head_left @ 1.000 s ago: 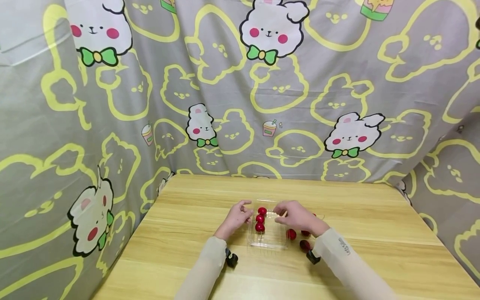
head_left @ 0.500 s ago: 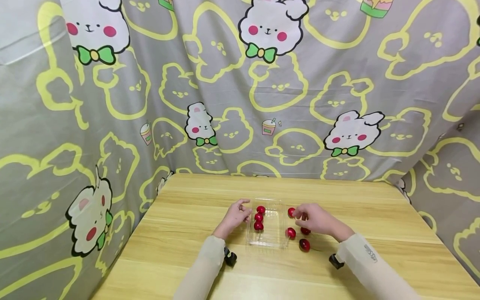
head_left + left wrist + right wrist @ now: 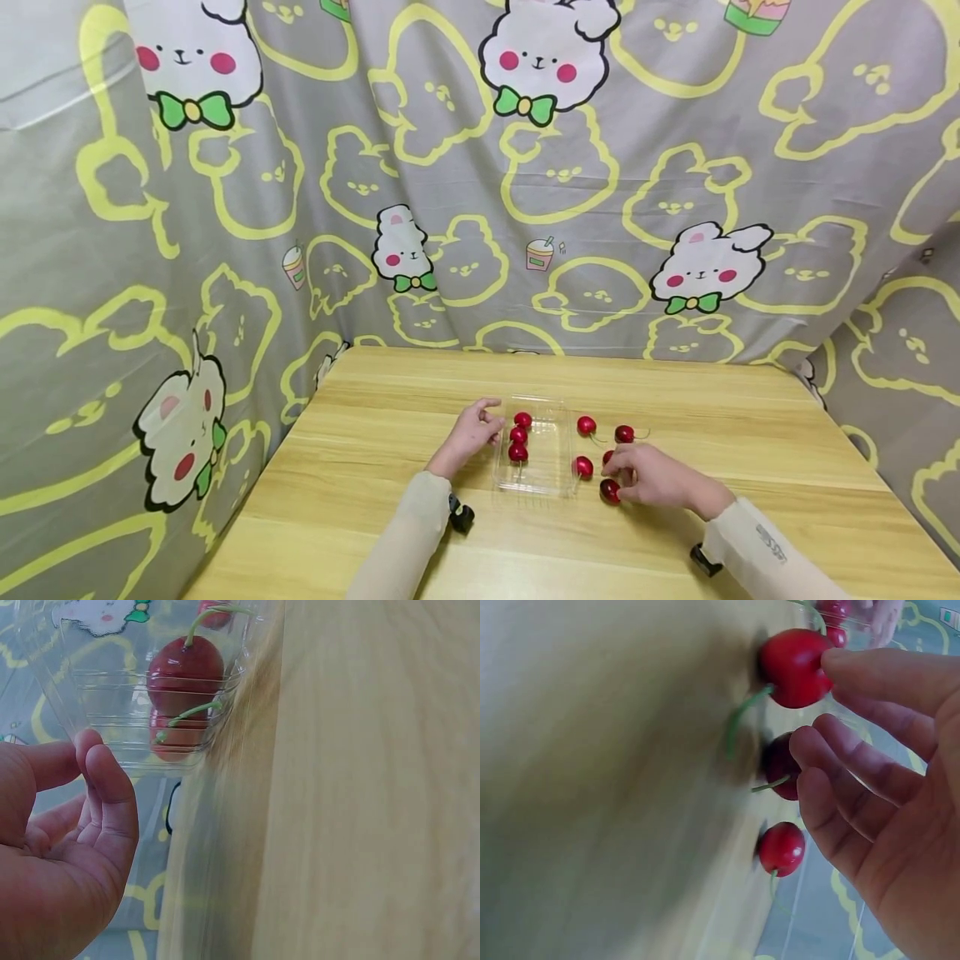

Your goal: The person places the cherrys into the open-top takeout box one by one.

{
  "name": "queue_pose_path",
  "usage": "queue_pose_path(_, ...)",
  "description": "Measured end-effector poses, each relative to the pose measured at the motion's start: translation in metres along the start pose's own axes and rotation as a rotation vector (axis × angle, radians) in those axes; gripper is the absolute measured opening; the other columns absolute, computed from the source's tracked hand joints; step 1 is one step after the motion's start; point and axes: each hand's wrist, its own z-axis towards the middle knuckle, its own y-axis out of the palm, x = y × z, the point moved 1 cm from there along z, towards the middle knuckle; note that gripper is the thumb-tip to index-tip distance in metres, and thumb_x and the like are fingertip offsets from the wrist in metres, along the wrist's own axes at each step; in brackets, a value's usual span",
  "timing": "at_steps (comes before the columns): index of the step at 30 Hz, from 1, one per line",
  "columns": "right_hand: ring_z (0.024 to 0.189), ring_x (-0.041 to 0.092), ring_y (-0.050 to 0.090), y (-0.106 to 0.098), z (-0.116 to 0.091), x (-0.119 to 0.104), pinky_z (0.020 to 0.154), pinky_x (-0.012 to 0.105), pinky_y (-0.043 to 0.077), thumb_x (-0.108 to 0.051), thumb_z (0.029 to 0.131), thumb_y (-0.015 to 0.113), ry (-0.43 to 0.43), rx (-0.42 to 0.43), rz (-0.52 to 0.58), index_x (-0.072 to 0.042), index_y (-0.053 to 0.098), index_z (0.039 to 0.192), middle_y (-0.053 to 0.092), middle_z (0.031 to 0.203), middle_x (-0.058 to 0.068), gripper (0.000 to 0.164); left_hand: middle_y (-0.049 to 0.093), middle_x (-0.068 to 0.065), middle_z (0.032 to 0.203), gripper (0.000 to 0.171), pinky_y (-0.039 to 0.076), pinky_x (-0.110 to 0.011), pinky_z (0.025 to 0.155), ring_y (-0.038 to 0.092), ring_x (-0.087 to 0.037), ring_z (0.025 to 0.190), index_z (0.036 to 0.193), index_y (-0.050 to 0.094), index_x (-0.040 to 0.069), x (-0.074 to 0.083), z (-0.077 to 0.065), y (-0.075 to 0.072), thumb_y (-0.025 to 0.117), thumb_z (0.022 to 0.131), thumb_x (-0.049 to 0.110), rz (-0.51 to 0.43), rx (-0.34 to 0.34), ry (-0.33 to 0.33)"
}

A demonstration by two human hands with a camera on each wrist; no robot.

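Cherries on a wooden counter, some in a clear plastic tray, with two hands beside them
Left hand rests with relaxed fingers against the left wall of the clear tray, which holds three red cherries in a row. Just right of the tray, loose cherries lie on the counter; right hand, fingers loosely bent, touches one dark cherry at its fingertips
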Motion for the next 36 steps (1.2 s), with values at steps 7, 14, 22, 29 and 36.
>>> queue_pose_path(7,0.070,0.002,0.050,0.007,-0.004,0.000,0.058,0.019,0.046,-0.004,0.073,0.076,-0.043,-0.015,-0.034,-0.005,0.069,0.106,0.055,0.090,-0.008,0.034,0.053,-0.007,0.080,0.046,0.053,-0.026,0.058,0.058,-0.012,0.059,0.134,0.044,-0.007,0.000,0.000,0.000,0.060,0.091,0.002,-0.003,-0.001,0.002)
queue_pose_path(14,0.072,0.002,0.050,0.013,-0.004,-0.001,0.060,0.020,0.046,-0.006,0.073,0.077,-0.009,-0.023,-0.017,-0.015,0.065,0.095,0.055,0.085,-0.012,0.027,0.053,-0.008,0.080,0.045,0.055,-0.031,0.060,0.058,-0.012,0.060,0.133,0.045,-0.006,0.000,0.001,0.001,0.060,0.092,0.002,0.007,-0.001,0.003)
queue_pose_path(22,0.072,0.002,0.053,0.009,-0.003,-0.001,0.061,0.022,0.049,-0.010,0.075,0.077,0.022,0.008,0.008,-0.016,0.063,0.097,0.059,0.086,-0.012,0.028,0.054,-0.010,0.081,0.045,0.055,-0.032,0.060,0.057,-0.014,0.060,0.133,0.044,-0.007,0.007,-0.005,0.001,0.059,0.092,0.001,0.003,0.002,0.008)
queue_pose_path(29,0.077,0.004,0.054,0.000,-0.001,-0.003,0.063,0.023,0.049,-0.013,0.078,0.078,-0.026,0.105,0.024,-0.005,0.067,0.107,0.062,0.094,-0.008,0.032,0.055,-0.019,0.086,0.042,0.055,-0.038,0.066,0.060,-0.020,0.065,0.132,0.044,-0.011,0.033,-0.020,0.000,0.055,0.093,-0.003,0.030,-0.007,-0.005)
queue_pose_path(36,0.071,0.004,0.055,-0.011,0.003,-0.007,0.059,0.022,0.051,-0.008,0.077,0.078,-0.008,0.175,0.072,0.000,0.065,0.107,0.060,0.088,-0.003,0.034,0.055,-0.014,0.083,0.044,0.055,-0.038,0.064,0.059,-0.019,0.063,0.133,0.044,-0.008,0.014,-0.009,0.000,0.058,0.092,0.000,0.008,0.003,0.001)
